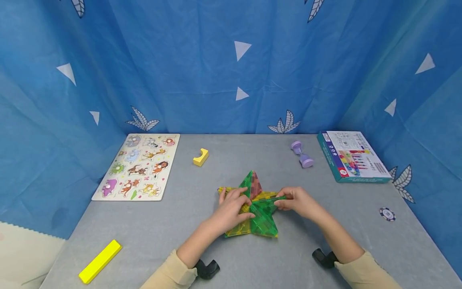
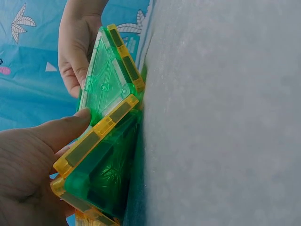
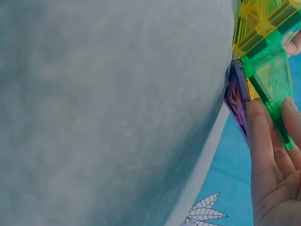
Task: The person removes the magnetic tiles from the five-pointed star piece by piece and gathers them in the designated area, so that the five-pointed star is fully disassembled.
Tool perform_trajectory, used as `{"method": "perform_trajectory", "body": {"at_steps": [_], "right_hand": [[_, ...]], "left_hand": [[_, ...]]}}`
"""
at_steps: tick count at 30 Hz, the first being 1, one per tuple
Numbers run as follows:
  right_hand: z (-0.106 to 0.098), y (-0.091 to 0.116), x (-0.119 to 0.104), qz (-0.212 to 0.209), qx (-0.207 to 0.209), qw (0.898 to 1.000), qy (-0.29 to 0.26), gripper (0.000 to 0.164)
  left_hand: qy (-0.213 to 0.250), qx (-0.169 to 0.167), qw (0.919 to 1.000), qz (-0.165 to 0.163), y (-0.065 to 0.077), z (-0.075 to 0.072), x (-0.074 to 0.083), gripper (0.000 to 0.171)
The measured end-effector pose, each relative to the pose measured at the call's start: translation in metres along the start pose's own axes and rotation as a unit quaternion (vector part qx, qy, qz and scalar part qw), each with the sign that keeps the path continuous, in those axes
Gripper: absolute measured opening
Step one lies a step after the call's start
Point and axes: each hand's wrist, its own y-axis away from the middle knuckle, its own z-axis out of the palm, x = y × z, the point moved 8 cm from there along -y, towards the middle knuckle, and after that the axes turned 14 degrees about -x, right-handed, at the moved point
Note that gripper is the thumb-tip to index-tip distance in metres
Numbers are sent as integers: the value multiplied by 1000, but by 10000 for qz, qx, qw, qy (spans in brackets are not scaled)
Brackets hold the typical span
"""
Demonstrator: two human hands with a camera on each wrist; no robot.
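A star-shaped build of translucent magnetic tiles (image 1: 265, 224), green, yellow and red, lies mid-table in the head view. My left hand (image 1: 229, 210) reaches over its left side and grips it, the thumb near the centre. In the left wrist view, that thumb (image 2: 66, 129) lies against a yellow-edged tile. My right hand (image 1: 297, 202) pinches a green triangular magnetic tile (image 1: 268, 202) at the star's right point. The right wrist view has this green tile between thumb and fingers, with a purple tile (image 3: 237, 101) beside them. The left fingertips are partly hidden behind the tiles.
An animal peg puzzle (image 1: 144, 170) lies back left, near a yellow arched block (image 1: 201, 157). A long yellow block (image 1: 100, 261) is front left. Toward the back right are a purple hourglass-shaped toy (image 1: 302, 154) and a boxed set (image 1: 355, 156). A poker chip (image 1: 388, 214) lies far right.
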Motion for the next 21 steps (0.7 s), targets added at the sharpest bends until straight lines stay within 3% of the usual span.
{"method": "perform_trajectory", "body": {"at_steps": [14, 21], "right_hand": [[-1, 0, -3, -110, 224, 9996, -127, 18], [-30, 7, -2, -60, 918, 9926, -798, 27]], "left_hand": [[-146, 15, 9999, 16, 0, -1, 1, 25], [-104, 28, 9999, 63, 1, -1, 1, 25]]}}
